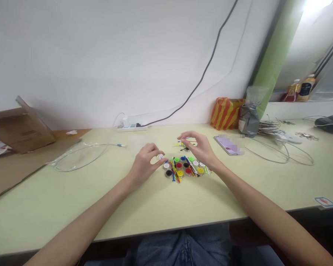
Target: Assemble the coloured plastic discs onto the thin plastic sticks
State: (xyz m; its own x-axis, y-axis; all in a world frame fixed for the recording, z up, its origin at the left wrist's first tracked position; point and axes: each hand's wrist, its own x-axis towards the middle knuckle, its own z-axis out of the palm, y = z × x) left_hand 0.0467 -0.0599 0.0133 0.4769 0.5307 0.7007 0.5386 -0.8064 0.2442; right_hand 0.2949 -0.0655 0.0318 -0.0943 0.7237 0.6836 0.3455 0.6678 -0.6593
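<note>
Head camera looks forward and down at a pale green desk (pixel 58 210), and we see 2 bare hands of the person above it. The left hand (pixel 144 164) is just beside a group of small round clear pieces (pixel 183 168) with green, blue, red, black, white and yellow centres. Its thumb and fingertips (pixel 156 147) are nearly closed, and they pinch a small white piece (pixel 161 156). The right hand (pixel 199 147) is above the far edge of the group. Its fingers (pixel 184 135) are curved and partly open, with a small gap to the thumb, and we cannot see that they have hold of anything. Under them lies a small dark piece (pixel 187 149), apart from the group. Thin coloured plastic sticks (pixel 172 170) lie mixed among the round pieces, in red, yellow, blue and green.

Further on the desk, we see a phone (pixel 229 145) with a blurred screen on the right side, and a coil of clear tube (pixel 80 157) on the left side. A striped orange and yellow bag (pixel 226 113) and a grey bag (pixel 248 122) stand near the wall. A white power strip (pixel 131 128) lies at the wall, with a black cable (pixel 202 74) going up from it.
</note>
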